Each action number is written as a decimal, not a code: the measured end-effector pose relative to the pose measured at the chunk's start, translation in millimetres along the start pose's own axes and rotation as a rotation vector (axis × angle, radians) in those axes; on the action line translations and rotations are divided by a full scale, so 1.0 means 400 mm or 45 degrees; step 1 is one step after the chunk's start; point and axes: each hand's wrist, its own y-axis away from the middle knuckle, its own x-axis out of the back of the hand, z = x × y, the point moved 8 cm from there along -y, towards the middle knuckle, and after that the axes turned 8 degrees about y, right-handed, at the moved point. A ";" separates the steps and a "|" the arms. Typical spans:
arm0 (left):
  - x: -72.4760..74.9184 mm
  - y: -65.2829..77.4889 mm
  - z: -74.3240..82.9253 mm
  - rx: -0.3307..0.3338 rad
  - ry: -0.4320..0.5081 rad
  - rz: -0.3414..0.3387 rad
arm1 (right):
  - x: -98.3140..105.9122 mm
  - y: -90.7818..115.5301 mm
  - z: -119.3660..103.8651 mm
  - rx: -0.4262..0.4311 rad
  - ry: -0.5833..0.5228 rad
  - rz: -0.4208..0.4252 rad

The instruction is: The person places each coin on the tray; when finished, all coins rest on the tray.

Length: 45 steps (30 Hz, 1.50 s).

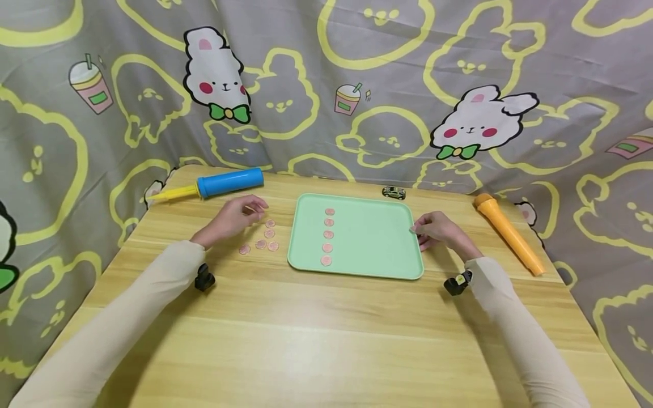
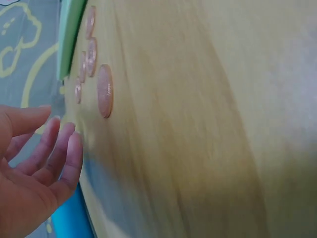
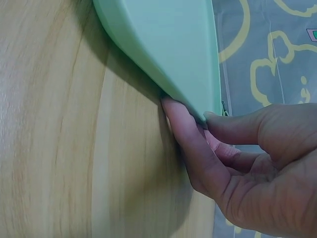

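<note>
We view a wooden table [image 1: 301, 345] bearing a pale green tray [image 1: 377, 238] toward its far edge, with five copper-coloured coins [image 1: 329, 234] in a single column on the tray's left part. Five loose coins [image 1: 261, 244] lie on the wood just left of the tray; the markings on their faces are too small for us to read. The left hand [image 1: 233, 218] is beside these loose coins, its fingers relaxed and gently bent, grasping nothing. The right hand [image 1: 440, 228] pinches the tray's right rim between thumb and fingers. Beyond the left hand we find a blue pump [image 1: 232, 182] with a yellow handle [image 1: 176, 194]; behind the tray, a toy car [image 1: 394, 192] carries patterning we cannot make out; to the right lies an orange microphone [image 1: 509, 233]. On the grey curtain [image 1: 301, 22] we note printed rabbits [image 1: 216, 65] and pink cups [image 1: 90, 85], whose small green labels we cannot read
</note>
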 end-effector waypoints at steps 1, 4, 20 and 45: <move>-0.007 -0.003 -0.002 -0.010 -0.002 -0.019 | 0.000 -0.001 0.002 -0.003 0.000 -0.004; -0.024 -0.009 -0.012 -0.005 -0.037 -0.074 | -0.005 -0.005 0.009 -0.022 -0.004 -0.019; -0.044 -0.021 -0.002 -0.006 -0.187 -0.194 | -0.002 -0.012 0.008 -0.054 0.053 -0.081; -0.055 -0.044 -0.025 0.366 0.426 -0.237 | -0.006 -0.007 0.001 -0.016 0.053 -0.089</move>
